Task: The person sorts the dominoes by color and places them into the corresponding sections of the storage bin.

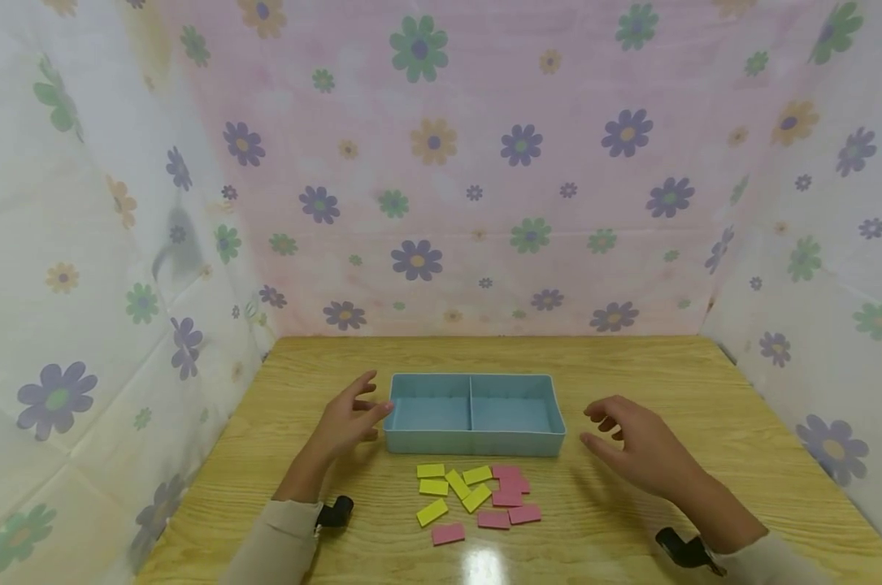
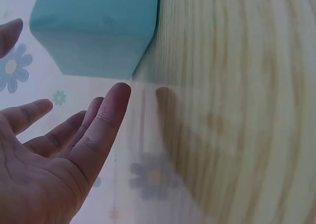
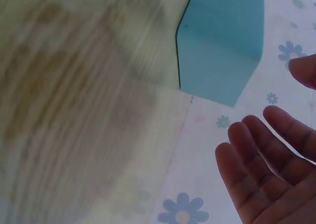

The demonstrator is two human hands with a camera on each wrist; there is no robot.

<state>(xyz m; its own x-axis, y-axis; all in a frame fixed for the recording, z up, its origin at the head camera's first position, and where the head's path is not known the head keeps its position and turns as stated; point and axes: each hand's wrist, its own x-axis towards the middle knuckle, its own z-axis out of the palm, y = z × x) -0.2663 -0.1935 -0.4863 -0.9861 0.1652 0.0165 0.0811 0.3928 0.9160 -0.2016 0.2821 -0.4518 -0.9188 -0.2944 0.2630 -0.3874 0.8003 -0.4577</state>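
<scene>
A light blue two-compartment box (image 1: 474, 443) stands on the wooden table, with nothing inside either half. At its left end is my left hand (image 1: 347, 418), fingers spread, the thumb overlapping the box's corner in the head view. In the left wrist view, the left hand (image 2: 64, 155) holds nothing and its fingers point toward the box's end wall (image 2: 94, 53). To the right of the box my right hand (image 1: 641, 447) hovers with loosely bent fingers and a gap to the wall. The right wrist view shows that hand (image 3: 271, 169) holding nothing beside the box (image 3: 217, 61).
In front of the box lie several yellow blocks (image 1: 432, 513) on the left and several pink blocks (image 1: 494, 520) on the right, a few of the pink ones overlapping. Flower-patterned cloth (image 1: 477, 162) encloses the wooden table (image 1: 323, 355) at the back and both sides.
</scene>
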